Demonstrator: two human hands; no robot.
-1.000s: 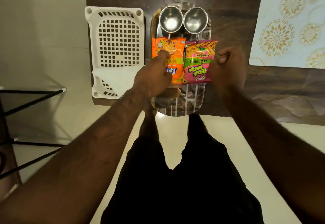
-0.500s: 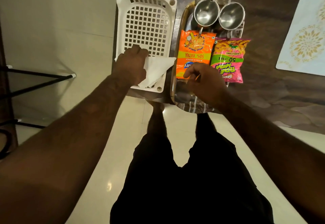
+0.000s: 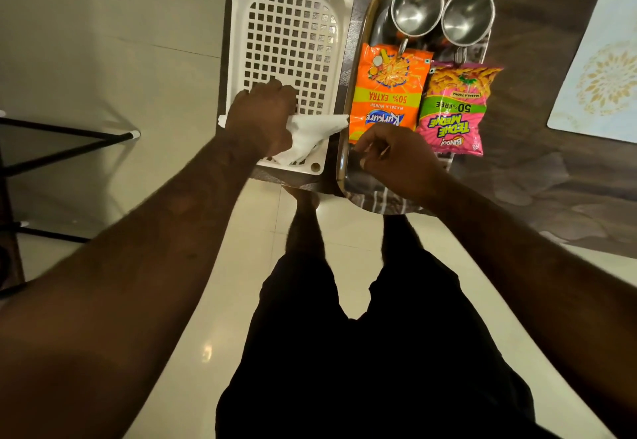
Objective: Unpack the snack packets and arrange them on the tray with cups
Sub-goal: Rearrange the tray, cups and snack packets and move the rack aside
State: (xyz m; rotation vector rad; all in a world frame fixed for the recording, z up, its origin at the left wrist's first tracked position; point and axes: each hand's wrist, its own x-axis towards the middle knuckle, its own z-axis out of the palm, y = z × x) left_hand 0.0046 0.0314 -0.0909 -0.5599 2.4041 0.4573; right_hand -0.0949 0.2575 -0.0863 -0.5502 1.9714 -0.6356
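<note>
On the dark brown table (image 3: 551, 169) a metal tray (image 3: 379, 205) carries two snack packets lying flat side by side, touching along their inner edges: an orange Kurkure packet (image 3: 389, 93) on the left and a pink Bingo Tedhe Medhe packet (image 3: 455, 111) on the right, whose right side juts past the tray's rim. Both are printed upside down from the wearer's side. At the far end of the tray stand two steel cups (image 3: 415, 7), upright and rim to rim, the right steel cup (image 3: 467, 19) just beyond the pink packet; their handles reach toward the packets' far edges. Just left of the tray sits a white plastic basket (image 3: 235, 45) with a gridded bottom, and across its near end lies a crumpled white bag (image 3: 312, 133), one corner pointing at the tray. The left hand (image 3: 262, 121) is down on that bag with fingers curled into it, bunching the material in its grasp. The right hand (image 3: 396, 159) is over the near part of the tray, right at the near edge of the orange packet, fingers bent inward; I cannot tell whether it pinches the packet's edge or holds nothing. At the far right of the table lies a pale placemat (image 3: 599, 76) with gold flower prints. Below are black shorts (image 3: 362, 352) and a glossy cream floor (image 3: 172, 59).
</note>
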